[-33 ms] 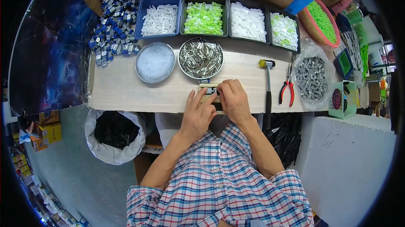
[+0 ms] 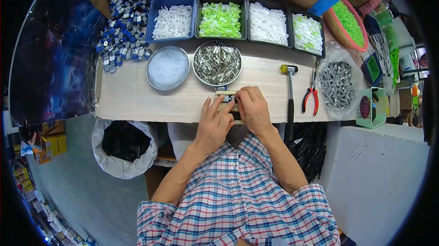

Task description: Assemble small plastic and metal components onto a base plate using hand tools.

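Two hands are closed on a small metal part (image 2: pixel 227 98) at the bench's (image 2: pixel 137 99) near edge: left hand (image 2: pixel 215 125) fingers laid flat over it, right hand (image 2: pixel 252 109) pinching it. Assembly seems under way; steady alignment is called for next. Pin bowl (image 2: pixel 217 63) just behind, hammer (image 2: pixel 290 95) to the right.

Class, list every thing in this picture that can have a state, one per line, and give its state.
left hand: fingers on a small part at the bench edge
right hand: pinching the same small part
round tin of metal pieces: open, nearly full
round tin of clear bits: open, filled
hammer: lying flat, untouched
red-handled pliers: lying flat, closed
black-lined sack: open
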Demonstrator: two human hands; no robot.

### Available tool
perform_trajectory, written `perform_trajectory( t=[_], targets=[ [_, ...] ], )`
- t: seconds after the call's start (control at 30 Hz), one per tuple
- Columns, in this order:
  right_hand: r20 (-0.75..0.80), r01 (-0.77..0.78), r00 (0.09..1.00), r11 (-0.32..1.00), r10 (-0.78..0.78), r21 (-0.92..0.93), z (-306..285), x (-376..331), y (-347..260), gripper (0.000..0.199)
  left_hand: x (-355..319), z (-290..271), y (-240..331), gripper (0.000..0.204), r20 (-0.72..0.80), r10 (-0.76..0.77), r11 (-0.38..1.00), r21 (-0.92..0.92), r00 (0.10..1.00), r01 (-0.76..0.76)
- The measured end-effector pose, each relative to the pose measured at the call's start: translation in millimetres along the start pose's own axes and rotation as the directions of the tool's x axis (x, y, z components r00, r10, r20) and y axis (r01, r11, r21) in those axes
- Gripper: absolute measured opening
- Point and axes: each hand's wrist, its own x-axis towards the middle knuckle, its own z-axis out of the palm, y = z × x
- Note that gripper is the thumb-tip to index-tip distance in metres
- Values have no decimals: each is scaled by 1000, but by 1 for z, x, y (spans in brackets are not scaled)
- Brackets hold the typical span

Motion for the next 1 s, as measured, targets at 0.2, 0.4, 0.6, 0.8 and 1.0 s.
perform_trajectory(
  t=[0.2,0.4,0.6,0.8,1.0],
  targets=[
    [29,-6,1000,1000,6,8,-3,1,-3,18,-1,8,1,17,21,-93,996,1,995,93],
    [117,-182,981,942,154,281,-18,29,9,9,24,-10,11,15,118,-39,991,134,992,23],
    [-222,14,975,997,3,74,1,136,54,7,19,-7,8,15,61,-84,996,21,995,83],
    [-100,123,985,979,-140,-165,28,189,61,7,18,-8,7,14,-16,-90,993,-82,996,89],
    [-80,-19,997,934,-11,-357,38,196,58,14,24,-19,8,16,-132,-211,954,-244,968,175]
  ],
)
